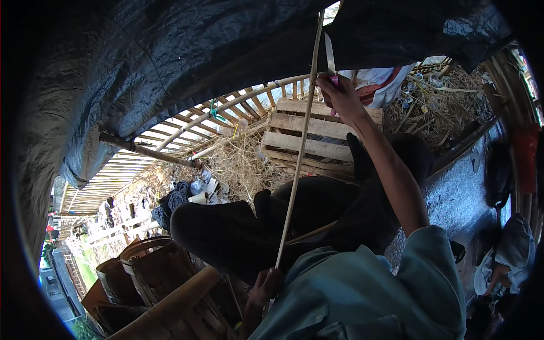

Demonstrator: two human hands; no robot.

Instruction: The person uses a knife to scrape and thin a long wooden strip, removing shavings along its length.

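Note:
A long, thin, pale bamboo strip (302, 141) runs steeply from near my chest up past the black sheet. My left hand (264, 288) is closed around its lower end, low in the view. Stretched far forward, my right hand (341, 97) grips a knife (330, 54) by a pink handle, most of which the fingers cover. The knife's light blade points upward beside the strip. My right fingertips are at the strip's edge; whether they also pinch it I cannot tell.
Black plastic sheeting (226, 48) hangs overhead. Beyond my knees are a wooden slatted crate (310, 144), dry straw (241, 170) and a bamboo slat fence (170, 136). Woven baskets (156, 266) and a thick bamboo pole (170, 300) stand at lower left. A white sack (391, 85) lies behind the crate.

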